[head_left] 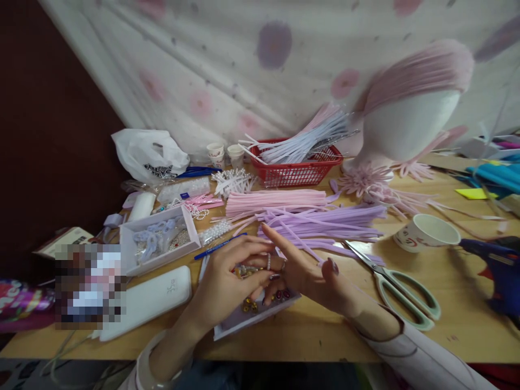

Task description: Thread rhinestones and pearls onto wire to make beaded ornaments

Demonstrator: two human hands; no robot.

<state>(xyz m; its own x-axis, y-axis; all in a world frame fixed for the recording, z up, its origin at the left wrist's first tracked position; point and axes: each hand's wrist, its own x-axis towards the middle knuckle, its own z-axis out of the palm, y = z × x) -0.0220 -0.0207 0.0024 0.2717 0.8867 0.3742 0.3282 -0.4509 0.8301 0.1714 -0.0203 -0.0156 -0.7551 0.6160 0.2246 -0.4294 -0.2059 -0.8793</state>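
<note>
My left hand (225, 284) has its fingers bent in against my right hand (311, 279); whatever lies between them is too small or hidden to make out. The right hand's index finger is stretched out and its thumb stands apart. Between the two hands shows a ring of small pearls (268, 261), and I cannot tell whose finger bears it. Directly beneath both hands is a shallow white box (239, 327) with gold beads (249, 304) and dark red stones (282, 294) in it. Above the left hand lies a blue pen (211, 251).
Scissors (390, 284), a paper cup (422, 233) and a blue glue gun (498, 271) lie at right. Purple pipe cleaners (345, 221), pink pipe cleaners (276, 203) and a red basket (296, 174) stand behind. A white power bank (150, 300) and a bead box (190, 252) are left.
</note>
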